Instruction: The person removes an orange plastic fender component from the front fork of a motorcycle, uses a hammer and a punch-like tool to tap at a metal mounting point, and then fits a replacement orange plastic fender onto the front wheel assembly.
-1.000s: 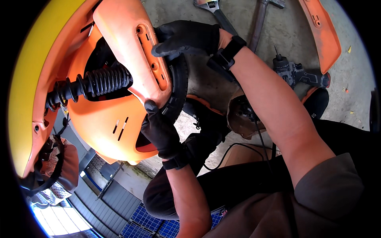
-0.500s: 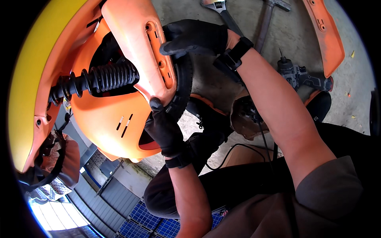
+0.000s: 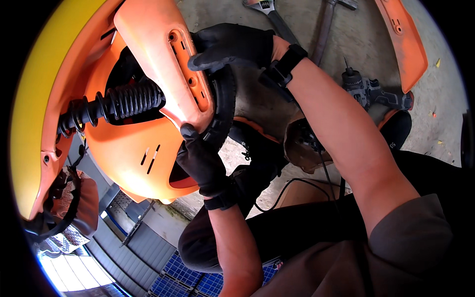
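Both my hands, in black gloves, hold a long orange plastic cover point(image 3: 153, 54) with a recessed slot and screw holes along one side. My left hand point(image 3: 203, 166) grips its lower end, thumb on the front, other fingers mostly hidden. My right hand point(image 3: 235, 47) is closed at its right edge, the thumb along the side and the fingertips out of sight behind. The cover stands against a black tyre point(image 3: 225, 104) and an orange mudguard point(image 3: 128, 153). A black coil-spring shock absorber point(image 3: 111, 105) runs from behind the cover to the yellow-and-orange body panel point(image 3: 37, 99).
On the concrete floor lie an adjustable wrench point(image 3: 282, 24), a hammer point(image 3: 324, 29), a cordless drill point(image 3: 363, 89) and another orange panel point(image 3: 405, 49). A thin black cable point(image 3: 277, 195) loops beside my legs. Blue crates point(image 3: 178, 274) show at the bottom.
The cover and both hands have shifted slightly left and up in the picture, with the grip unchanged. The view itself has also moved a little.
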Demonstrator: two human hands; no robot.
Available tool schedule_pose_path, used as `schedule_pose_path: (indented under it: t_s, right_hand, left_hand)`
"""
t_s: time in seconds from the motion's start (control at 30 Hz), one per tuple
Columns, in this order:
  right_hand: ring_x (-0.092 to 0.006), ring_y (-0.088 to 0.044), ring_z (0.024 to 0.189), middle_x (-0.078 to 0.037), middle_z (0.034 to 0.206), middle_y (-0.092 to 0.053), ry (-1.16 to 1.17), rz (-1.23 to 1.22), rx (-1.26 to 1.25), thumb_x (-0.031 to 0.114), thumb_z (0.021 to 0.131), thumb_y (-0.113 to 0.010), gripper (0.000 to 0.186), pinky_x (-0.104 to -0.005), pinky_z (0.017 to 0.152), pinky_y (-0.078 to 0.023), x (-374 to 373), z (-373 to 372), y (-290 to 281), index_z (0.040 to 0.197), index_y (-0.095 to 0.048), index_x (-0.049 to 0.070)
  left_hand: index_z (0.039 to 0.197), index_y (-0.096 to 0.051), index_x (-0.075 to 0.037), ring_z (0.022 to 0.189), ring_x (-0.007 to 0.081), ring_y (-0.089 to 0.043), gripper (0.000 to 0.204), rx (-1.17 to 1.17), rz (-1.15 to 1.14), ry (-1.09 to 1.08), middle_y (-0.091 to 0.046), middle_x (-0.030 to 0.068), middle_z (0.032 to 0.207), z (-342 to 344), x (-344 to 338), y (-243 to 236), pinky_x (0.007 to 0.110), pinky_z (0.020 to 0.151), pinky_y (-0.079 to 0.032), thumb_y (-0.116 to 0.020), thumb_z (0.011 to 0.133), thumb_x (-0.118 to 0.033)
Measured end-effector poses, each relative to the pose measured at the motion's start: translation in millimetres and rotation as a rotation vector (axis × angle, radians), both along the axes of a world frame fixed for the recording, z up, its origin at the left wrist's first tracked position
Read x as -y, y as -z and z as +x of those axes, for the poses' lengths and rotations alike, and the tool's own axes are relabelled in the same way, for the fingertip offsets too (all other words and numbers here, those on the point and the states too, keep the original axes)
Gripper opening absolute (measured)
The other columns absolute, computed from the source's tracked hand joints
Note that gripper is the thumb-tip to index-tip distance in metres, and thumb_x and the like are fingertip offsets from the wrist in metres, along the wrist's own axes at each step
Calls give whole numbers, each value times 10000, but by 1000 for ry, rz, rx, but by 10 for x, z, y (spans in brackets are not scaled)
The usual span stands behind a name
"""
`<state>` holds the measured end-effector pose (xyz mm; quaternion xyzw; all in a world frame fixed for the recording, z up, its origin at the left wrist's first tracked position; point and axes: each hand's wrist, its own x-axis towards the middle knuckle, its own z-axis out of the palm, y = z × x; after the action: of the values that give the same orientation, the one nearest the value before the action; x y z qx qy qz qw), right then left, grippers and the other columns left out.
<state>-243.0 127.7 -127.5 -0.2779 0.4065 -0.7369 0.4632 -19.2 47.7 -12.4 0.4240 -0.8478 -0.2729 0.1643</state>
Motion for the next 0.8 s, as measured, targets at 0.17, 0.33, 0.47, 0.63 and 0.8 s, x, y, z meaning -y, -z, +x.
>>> schedule_pose_path:
  t_s: [0.17,0.33,0.47,0.63,0.8]
  right_hand:
    - [-128,-647,1072,-62,1176,-711,10,-29,71,331,929,-760,557,-299,960,-511,28,36,10,1363,-618,11]
    - [-134,-645,1068,-69,1171,-706,39,-17,2,337,921,-769,582,-305,957,-512,19,28,-28,1371,-607,6]
    - [-140,-646,1066,-75,1182,-703,23,-30,31,324,922,-772,572,-309,953,-515,47,24,-11,1364,-609,-1]
    - [-134,-643,1059,-64,1179,-698,11,-101,111,288,928,-769,542,-303,943,-517,74,54,-10,1352,-600,-4]
    - [-122,-643,1035,-51,1150,-695,24,-127,149,283,928,-770,512,-295,918,-522,19,74,-78,1316,-602,-6]
  left_hand:
    - [911,-590,17,709,408,-605,86,34,-22,52,-605,189,726,43,55,-2,457,665,-473,-527,968,6]
    - [884,-578,4,682,393,-594,100,-3,48,25,-581,172,695,-7,8,-16,457,647,-462,-529,971,6]
    - [1065,-604,1,814,218,-637,211,-85,260,-95,-637,96,907,52,14,-32,375,750,-560,-603,1022,-205]
    - [1021,-610,-1,809,210,-644,203,-128,270,-101,-643,84,885,42,23,-26,368,744,-556,-618,999,-202]
    - [819,-585,-4,686,371,-611,84,-122,194,-123,-598,149,684,-38,-27,-31,447,654,-467,-566,890,36]
